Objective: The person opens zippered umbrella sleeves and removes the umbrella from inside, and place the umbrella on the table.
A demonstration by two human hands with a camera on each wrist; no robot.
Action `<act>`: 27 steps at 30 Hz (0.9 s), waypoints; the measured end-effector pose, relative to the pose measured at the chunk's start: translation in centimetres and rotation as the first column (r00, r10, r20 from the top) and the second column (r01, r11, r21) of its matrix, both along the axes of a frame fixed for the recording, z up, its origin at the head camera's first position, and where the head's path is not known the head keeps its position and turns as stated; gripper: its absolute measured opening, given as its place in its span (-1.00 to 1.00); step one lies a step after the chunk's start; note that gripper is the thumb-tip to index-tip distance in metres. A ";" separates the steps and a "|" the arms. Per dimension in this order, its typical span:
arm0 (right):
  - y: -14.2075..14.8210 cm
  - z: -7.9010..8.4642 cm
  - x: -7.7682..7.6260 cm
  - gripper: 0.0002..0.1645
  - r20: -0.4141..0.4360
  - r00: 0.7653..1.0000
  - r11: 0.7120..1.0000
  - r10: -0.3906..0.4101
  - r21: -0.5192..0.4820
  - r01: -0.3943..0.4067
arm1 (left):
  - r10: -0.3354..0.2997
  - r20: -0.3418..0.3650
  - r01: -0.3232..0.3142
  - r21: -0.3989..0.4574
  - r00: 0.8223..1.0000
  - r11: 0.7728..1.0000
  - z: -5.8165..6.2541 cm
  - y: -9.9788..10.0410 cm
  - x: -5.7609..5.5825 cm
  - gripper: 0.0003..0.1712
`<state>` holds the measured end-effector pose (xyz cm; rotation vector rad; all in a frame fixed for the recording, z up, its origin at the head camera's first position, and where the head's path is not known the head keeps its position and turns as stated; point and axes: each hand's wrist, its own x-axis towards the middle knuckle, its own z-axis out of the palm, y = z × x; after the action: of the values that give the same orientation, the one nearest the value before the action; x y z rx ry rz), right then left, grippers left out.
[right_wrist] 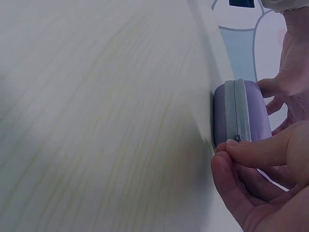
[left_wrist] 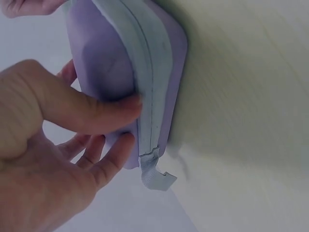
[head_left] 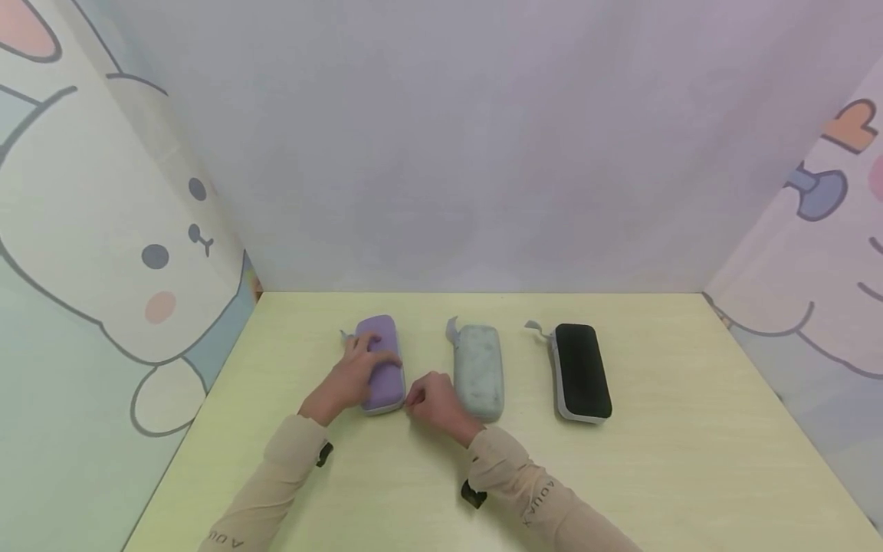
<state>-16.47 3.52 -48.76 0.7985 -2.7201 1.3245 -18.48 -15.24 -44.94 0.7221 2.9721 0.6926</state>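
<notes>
Lying flat, purple case (head_left: 386, 389), grey band (left_wrist: 158, 63)

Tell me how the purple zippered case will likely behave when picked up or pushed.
The purple zippered case probably feels fairly stiff, since its outline looks smooth, rounded and full. It seems unlikely to roll: it lies on a broad face on the table. Its grey fabric tab looks floppy and may dangle, given how it bends.

A plain lilac-grey backdrop (head_left: 469, 153) is rising behind the pale yellow surface (head_left: 690, 483). To my left, a white cartoon animal (head_left: 76, 207) is filling the left wall (head_left: 48, 460); an orange heart (head_left: 854, 126) is decorating the right wall (head_left: 828, 391).
</notes>
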 end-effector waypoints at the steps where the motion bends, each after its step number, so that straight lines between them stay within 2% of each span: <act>1: 0.0 0.0 0.0 -0.79 0.006 1.000 1.000 0.001 -0.002 -0.001 | 0.005 0.005 -0.005 0.003 1.000 1.000 0.0 0.0 0.1 -0.28; 4: 0.0 0.0 0.0 -0.80 0.013 1.000 1.000 0.001 -0.009 -0.001 | 0.017 0.006 -0.017 0.005 1.000 1.000 0.1 0.1 0.1 -0.28; 11: 0.1 -0.1 0.2 -0.83 -0.062 0.998 0.999 0.013 -0.042 -0.015 | 0.042 -0.003 -0.042 -0.012 0.999 0.999 0.2 0.4 0.2 -0.27; 19: 0.1 0.0 0.2 -0.83 -0.060 0.998 0.999 0.006 -0.038 -0.008 | 0.095 0.029 -0.095 0.002 0.995 0.995 0.3 0.7 0.2 -0.25; 27: 0.2 0.1 0.4 -0.81 -0.033 0.999 0.999 -0.003 -0.033 0.002 | 0.112 0.028 -0.112 0.019 0.993 0.993 0.1 0.6 0.0 -0.25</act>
<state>-16.09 3.71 -48.67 0.8069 -2.6665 1.3397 -18.47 -14.62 -44.88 0.5454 3.0040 0.7332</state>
